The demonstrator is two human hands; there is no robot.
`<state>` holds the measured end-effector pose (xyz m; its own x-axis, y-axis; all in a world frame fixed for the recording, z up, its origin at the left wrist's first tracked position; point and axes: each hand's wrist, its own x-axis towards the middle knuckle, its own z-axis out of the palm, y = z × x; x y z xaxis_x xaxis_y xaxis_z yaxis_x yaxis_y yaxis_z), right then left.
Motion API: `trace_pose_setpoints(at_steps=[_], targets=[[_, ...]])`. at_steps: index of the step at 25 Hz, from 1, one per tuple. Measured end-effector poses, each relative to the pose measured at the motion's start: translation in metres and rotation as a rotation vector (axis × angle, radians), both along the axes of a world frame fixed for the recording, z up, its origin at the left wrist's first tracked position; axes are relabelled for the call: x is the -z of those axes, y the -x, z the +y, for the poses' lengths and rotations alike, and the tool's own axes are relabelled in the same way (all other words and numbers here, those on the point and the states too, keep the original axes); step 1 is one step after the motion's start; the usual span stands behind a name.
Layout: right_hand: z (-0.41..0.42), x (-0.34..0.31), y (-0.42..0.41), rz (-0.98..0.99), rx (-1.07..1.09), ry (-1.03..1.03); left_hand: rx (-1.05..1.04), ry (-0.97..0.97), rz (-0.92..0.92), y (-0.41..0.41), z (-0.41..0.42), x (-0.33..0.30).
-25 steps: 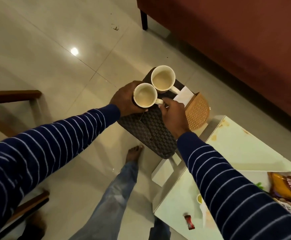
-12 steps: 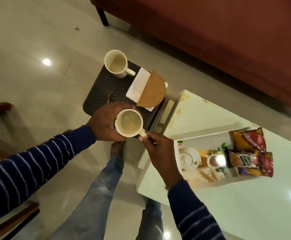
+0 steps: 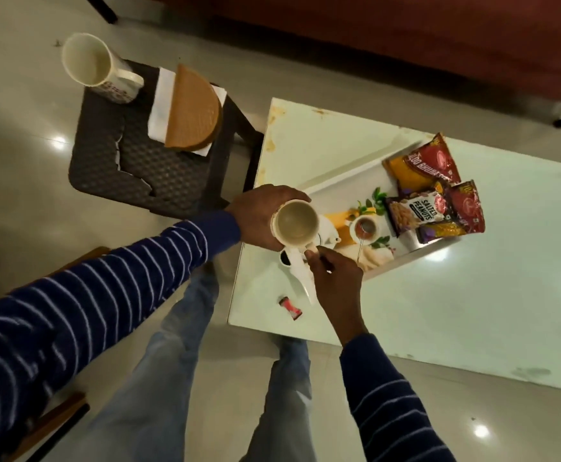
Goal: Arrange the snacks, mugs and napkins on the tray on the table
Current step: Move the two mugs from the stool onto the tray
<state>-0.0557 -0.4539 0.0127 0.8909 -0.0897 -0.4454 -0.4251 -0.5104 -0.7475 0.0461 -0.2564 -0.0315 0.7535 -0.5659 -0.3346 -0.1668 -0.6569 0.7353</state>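
Note:
A cream mug (image 3: pixel 296 225) hangs over the near left end of the white printed tray (image 3: pixel 346 180) on the white table (image 3: pixel 439 295). My left hand (image 3: pixel 260 216) wraps the mug's side and my right hand (image 3: pixel 334 278) pinches its handle. Several snack packets (image 3: pixel 436 195) lie at the tray's far right end. A second cream mug (image 3: pixel 95 66) stands on the dark woven stool (image 3: pixel 145 161) at the upper left. White napkins (image 3: pixel 162 101) sit in a tan half-round holder (image 3: pixel 194 115) on the same stool.
A red sofa (image 3: pixel 406 35) runs along the top. A small red wrapper (image 3: pixel 291 306) lies near the table's front left corner. My legs in jeans (image 3: pixel 179 378) stand between the table and a wooden chair frame (image 3: pixel 49 425) at the lower left.
Both hands have carried the mug from the stool rightward to above the tray's left end. The view has swung toward the table.

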Motion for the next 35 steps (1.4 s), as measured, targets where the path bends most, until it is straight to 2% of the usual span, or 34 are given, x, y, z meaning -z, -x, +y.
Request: trace_pose_setpoints(at_steps=[5,10,18,22,24,26,28,31,35], targets=[[-0.009,0.035,-0.005,0.013,0.032,0.000,0.020,-0.031,0.086,-0.013,-0.015,0.029],[-0.009,0.055,-0.007,0.004,0.063,0.025,0.013,-0.045,0.084,-0.015,-0.022,0.044],[-0.010,0.063,-0.001,0.037,0.119,0.068,0.020,-0.041,0.092,-0.012,-0.024,0.056],[-0.008,0.052,-0.003,0.154,0.127,0.121,-0.019,0.012,0.103,-0.007,-0.012,0.053],[-0.006,0.039,-0.002,0.125,0.201,0.296,-0.022,0.006,0.040,-0.005,0.011,0.046],[0.005,0.023,-0.008,-0.024,0.232,0.418,-0.050,-0.034,-0.077,-0.009,0.047,0.033],[0.028,0.013,-0.024,-0.152,0.212,0.336,-0.151,-0.042,-0.220,-0.017,0.090,0.018],[0.083,0.004,-0.057,-0.224,0.093,0.197,-0.400,-0.070,-0.423,-0.037,0.153,-0.004],[0.167,0.000,-0.115,-0.227,-0.105,0.050,-0.580,-0.241,-0.511,-0.080,0.234,-0.030]])
